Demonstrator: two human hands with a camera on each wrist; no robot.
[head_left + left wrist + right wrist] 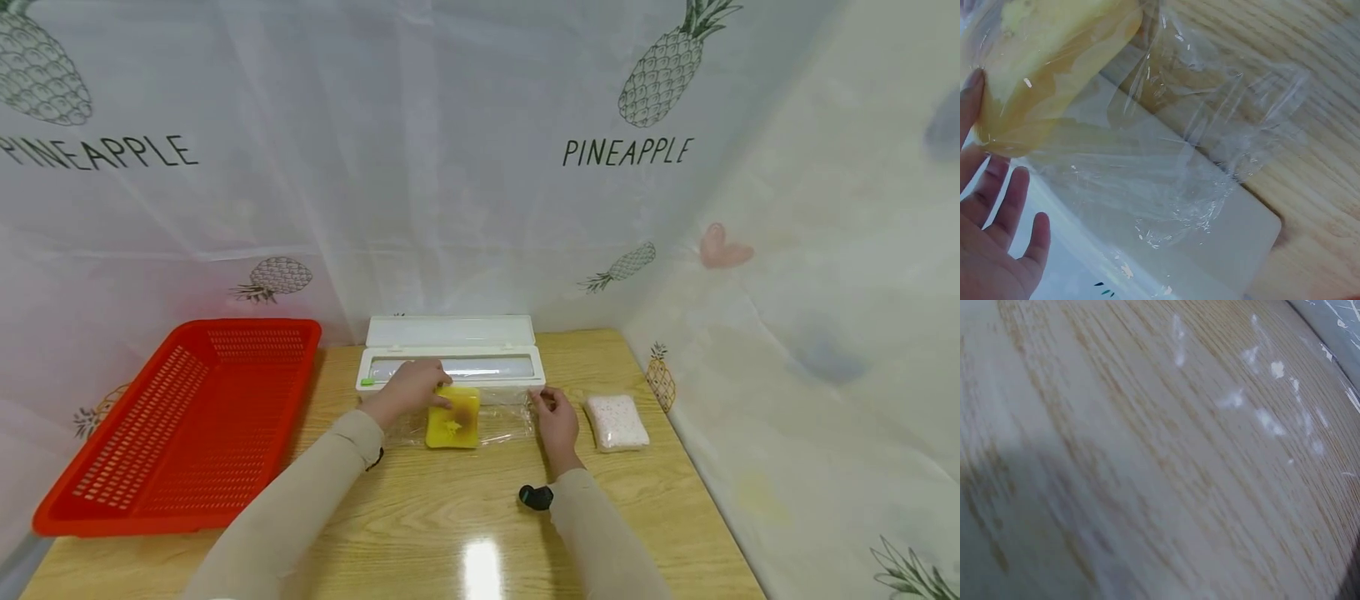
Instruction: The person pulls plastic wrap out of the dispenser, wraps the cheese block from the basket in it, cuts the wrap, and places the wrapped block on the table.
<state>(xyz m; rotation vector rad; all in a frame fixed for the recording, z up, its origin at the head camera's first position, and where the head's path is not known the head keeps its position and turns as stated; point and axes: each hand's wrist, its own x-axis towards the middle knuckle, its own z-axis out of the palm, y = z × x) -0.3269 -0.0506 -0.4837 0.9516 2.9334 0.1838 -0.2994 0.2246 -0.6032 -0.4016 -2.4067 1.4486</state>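
Note:
My left hand grips the top edge of a yellow, square-sided block with a darker brownish patch and a small star-like mark. In the left wrist view, clear cling film stretches over the yellow block and bunches up beside it; the thumb lies on the block's face and the other fingers reach behind. Film comes from the front of a white cling film dispenser, whose lid stands raised. At the dispenser's front right corner, my right hand pinches the film's edge between thumb and fingertips.
A red plastic basket stands on the left of the wooden table. To the right of my right hand lies a whitish, speckled square block. A green slider sits at the dispenser's left end. Behind hangs a pineapple-print curtain.

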